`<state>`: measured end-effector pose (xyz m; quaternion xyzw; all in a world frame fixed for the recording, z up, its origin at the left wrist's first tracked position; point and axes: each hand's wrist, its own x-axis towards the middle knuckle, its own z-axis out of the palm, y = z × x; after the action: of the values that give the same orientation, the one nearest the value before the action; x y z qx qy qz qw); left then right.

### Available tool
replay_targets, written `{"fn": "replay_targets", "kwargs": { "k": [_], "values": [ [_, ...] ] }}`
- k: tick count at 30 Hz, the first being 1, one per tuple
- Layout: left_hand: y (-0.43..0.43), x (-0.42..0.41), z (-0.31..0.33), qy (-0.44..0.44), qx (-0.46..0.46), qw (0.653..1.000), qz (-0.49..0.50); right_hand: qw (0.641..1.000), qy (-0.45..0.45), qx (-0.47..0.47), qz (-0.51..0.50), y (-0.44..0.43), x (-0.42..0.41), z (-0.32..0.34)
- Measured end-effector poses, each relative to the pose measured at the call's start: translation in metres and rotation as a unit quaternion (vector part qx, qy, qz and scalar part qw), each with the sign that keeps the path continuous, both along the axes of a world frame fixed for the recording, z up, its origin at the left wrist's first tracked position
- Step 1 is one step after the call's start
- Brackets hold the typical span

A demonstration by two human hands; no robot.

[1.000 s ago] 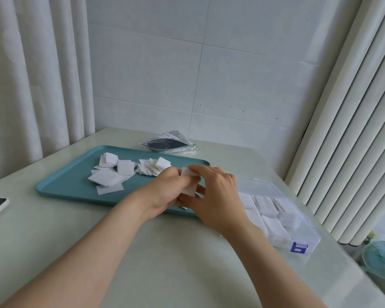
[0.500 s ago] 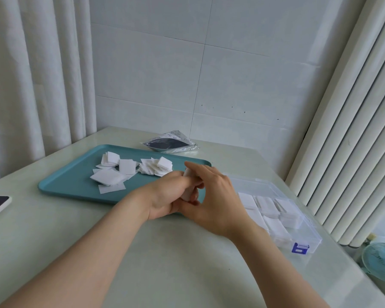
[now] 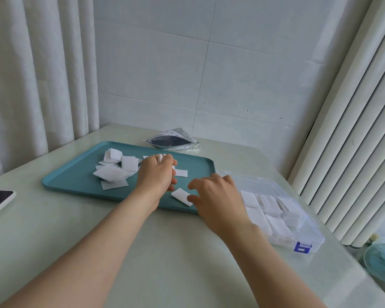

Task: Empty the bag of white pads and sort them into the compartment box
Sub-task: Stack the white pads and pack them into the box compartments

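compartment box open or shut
Open: the compartment box has its clear lid flipped back behind it, and the white pads in its compartments sit uncovered.

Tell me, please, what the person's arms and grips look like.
The left forearm and right forearm are bare to the frame edge: no sleeves, watch or bracelet. The left grip and right grip wear no gloves, and no rings show.

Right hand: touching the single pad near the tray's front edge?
Cannot tell. Head view: the thumb tip of the right hand overlaps a corner of the single pad, yet this angle shows neither contact nor gap.
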<state>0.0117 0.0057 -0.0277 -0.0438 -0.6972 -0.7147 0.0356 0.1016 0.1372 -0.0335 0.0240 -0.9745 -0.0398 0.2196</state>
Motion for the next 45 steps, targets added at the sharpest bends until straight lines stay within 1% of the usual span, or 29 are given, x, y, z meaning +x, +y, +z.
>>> {"fn": "replay_targets", "kwargs": {
  "k": [2,7,9,13,17,19,21,22,23,24,25,27,28,30,31,32,34,35,38,41,45],
  "values": [
    [0.001,-0.002,-0.004,0.011,-0.004,1.000,0.019,1.000,-0.014,0.026,0.008,-0.008,-0.004,-0.003],
    [-0.001,-0.003,-0.006,0.053,-0.042,0.997,0.047,0.998,-0.054,-0.017,0.003,-0.015,-0.015,-0.002],
    [0.000,-0.003,-0.007,0.041,-0.037,0.997,0.048,0.998,-0.066,-0.017,-0.006,-0.015,-0.017,0.001],
    [0.004,-0.003,-0.009,0.005,-0.014,1.000,0.025,0.997,-0.068,0.022,-0.018,-0.017,-0.018,0.005],
    [0.005,-0.004,0.000,-0.052,0.071,0.996,-0.014,0.996,-0.080,0.038,-0.011,-0.017,-0.016,0.012],
    [0.005,-0.004,0.001,-0.059,0.085,0.995,-0.006,0.996,-0.074,0.041,-0.009,-0.017,-0.015,0.012],
    [0.005,-0.003,0.000,-0.055,0.077,0.995,0.009,0.997,-0.067,0.045,-0.015,-0.016,-0.012,0.012],
    [0.005,-0.002,0.000,-0.051,0.076,0.996,0.013,0.998,-0.050,0.032,-0.017,-0.016,-0.013,0.011],
    [0.004,-0.003,0.000,-0.049,0.078,0.996,0.009,0.999,-0.023,-0.017,-0.020,-0.016,-0.014,0.010],
    [0.004,-0.002,0.000,-0.052,0.084,0.995,-0.003,0.995,0.023,-0.100,-0.013,-0.014,-0.015,0.009],
    [0.003,-0.001,0.001,-0.061,0.099,0.993,-0.026,0.977,0.076,-0.199,-0.011,-0.014,-0.015,0.011],
    [0.003,0.006,0.006,-0.083,0.143,0.981,-0.105,0.916,0.158,-0.367,-0.008,-0.015,-0.010,0.014],
    [0.004,0.010,0.008,-0.089,0.164,0.971,-0.152,0.892,0.173,-0.418,-0.004,-0.017,-0.006,0.016],
    [0.007,0.019,0.010,-0.094,0.197,0.948,-0.230,0.858,0.166,-0.487,0.003,-0.017,0.000,0.019],
    [0.010,0.023,0.010,-0.098,0.205,0.940,-0.256,0.849,0.158,-0.505,0.005,-0.017,0.001,0.019],
    [0.013,0.025,0.009,-0.101,0.208,0.934,-0.272,0.849,0.150,-0.506,0.003,-0.016,0.002,0.018],
    [0.016,0.026,0.005,-0.104,0.208,0.931,-0.283,0.867,0.136,-0.479,0.000,-0.013,0.000,0.014],
    [0.017,0.027,0.005,-0.103,0.207,0.932,-0.279,0.875,0.132,-0.466,0.001,-0.013,-0.001,0.012],
    [0.019,0.028,0.005,-0.085,0.194,0.943,-0.255,0.882,0.126,-0.454,0.007,-0.014,-0.002,0.009],
    [0.019,0.030,0.005,-0.062,0.173,0.952,-0.246,0.880,0.121,-0.458,0.018,-0.016,-0.001,0.009],
    [0.017,0.035,0.006,-0.035,0.170,0.949,-0.262,0.873,0.121,-0.469,0.056,-0.020,0.004,0.012]
  ]
}}
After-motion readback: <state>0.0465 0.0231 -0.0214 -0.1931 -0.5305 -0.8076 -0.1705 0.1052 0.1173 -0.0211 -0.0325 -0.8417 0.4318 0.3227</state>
